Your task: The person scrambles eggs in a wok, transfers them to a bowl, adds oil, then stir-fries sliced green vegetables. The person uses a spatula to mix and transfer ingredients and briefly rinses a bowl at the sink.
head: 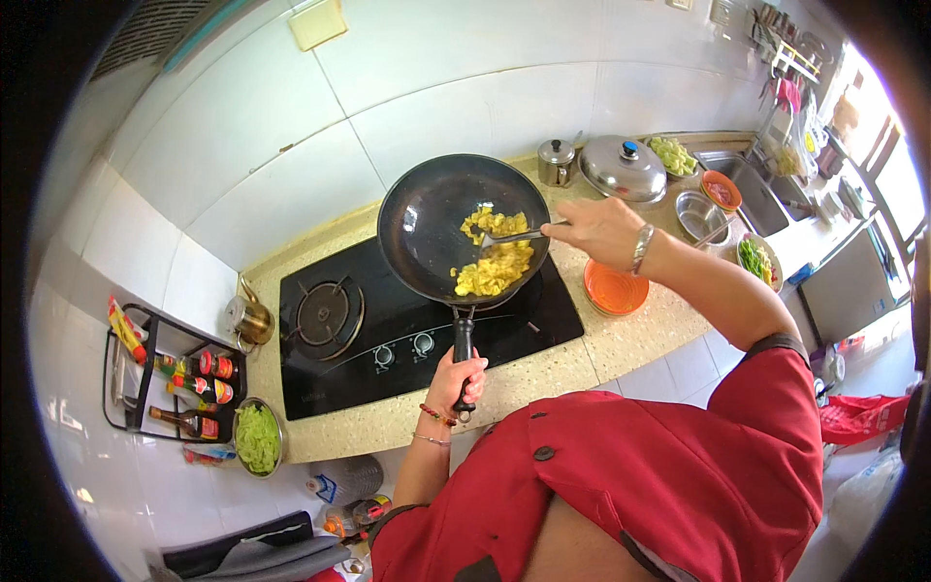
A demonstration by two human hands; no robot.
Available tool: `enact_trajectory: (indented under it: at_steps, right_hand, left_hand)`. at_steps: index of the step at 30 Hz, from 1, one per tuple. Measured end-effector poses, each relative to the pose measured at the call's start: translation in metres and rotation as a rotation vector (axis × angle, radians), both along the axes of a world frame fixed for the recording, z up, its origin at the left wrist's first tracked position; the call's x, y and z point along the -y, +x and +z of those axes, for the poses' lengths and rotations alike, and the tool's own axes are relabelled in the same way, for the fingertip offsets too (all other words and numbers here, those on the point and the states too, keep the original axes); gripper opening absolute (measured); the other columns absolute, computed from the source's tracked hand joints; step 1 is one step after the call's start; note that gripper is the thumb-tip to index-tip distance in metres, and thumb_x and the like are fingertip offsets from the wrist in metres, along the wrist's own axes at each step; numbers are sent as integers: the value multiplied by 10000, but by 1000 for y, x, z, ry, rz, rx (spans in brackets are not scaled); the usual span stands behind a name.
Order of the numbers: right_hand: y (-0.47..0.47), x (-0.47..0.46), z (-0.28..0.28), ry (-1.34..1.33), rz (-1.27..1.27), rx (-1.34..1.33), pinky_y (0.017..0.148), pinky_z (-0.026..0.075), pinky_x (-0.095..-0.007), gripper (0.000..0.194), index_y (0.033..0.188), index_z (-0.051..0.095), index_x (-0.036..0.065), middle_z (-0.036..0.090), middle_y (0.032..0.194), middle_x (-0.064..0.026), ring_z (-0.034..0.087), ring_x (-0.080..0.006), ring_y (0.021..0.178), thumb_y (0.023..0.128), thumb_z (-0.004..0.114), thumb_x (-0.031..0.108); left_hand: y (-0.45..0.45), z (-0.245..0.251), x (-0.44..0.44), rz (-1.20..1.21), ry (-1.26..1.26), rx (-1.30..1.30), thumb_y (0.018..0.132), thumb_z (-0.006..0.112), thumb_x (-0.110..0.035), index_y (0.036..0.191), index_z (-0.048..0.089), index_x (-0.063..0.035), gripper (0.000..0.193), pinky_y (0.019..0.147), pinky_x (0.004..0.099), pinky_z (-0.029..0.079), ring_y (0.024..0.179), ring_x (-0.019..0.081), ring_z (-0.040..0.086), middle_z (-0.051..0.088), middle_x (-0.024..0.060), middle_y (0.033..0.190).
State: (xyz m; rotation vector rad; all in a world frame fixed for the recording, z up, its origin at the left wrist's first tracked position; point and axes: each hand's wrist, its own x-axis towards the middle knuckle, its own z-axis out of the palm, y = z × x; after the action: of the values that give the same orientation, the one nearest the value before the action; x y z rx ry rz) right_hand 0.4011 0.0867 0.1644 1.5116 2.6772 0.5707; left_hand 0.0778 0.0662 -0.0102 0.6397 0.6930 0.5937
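My left hand (458, 380) is closed round the black handle (463, 342) of a dark wok (429, 218), which sits tilted over the right side of the black gas hob (378, 342). Yellow scrambled egg (494, 273) lies in the right part of the wok. My right hand (598, 229) grips a metal spatula (513, 236) from the right, its blade among the egg pieces. Just below that hand, an orange plate (615, 286) rests on the counter.
A metal lid (623, 169), a lidded metal pot (556, 161), a metal bowl (702, 214) and the sink (745, 190) are to the right. At left stand a kettle (251, 320), a bottle rack (138, 429) and a bowl of green leaves (257, 439).
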Motion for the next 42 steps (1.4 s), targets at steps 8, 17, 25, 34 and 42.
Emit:
enact_trajectory:
  at_steps: [8,17,25,34,42]
  right_hand:
    - [79,-2,-11,84,-314,-301,681,552,-401,418,1293,587,234,554,974,-97,647,-259,828,882,599,160]
    - [216,95,-110,-283,-655,-1150,504,459,-283,467,1333,609,221,627,761,0,489,-86,537,870,673,244]
    - [181,171,-169,-444,-815,-1694,409,335,-222,468,1325,608,143,572,731,22,430,-49,492,866,686,188]
    - [157,225,-177,-295,-877,-1699,474,386,-232,451,1300,628,129,560,737,34,464,-47,549,855,684,180]
    - [128,251,-178,-23,-870,-1395,744,516,-299,429,1261,646,131,668,909,-42,631,-147,802,834,672,157]
  left_hand:
    - [25,32,14,-103,152,-123,886,623,-11,928,442,-81,198,319,251,306,366,109,404,446,23,555]
    - [71,45,17,-194,231,-168,882,618,-14,908,429,-71,199,314,253,311,351,113,399,440,32,539]
    - [123,33,9,-330,347,-249,866,625,-26,892,416,-74,216,319,260,329,350,120,422,453,34,528]
    - [143,14,-3,-342,449,-319,861,633,-48,903,392,-83,247,321,263,361,347,119,436,456,30,524]
    - [143,-7,-9,-317,519,-374,867,616,-51,900,389,-83,232,322,256,379,360,108,453,467,22,553]
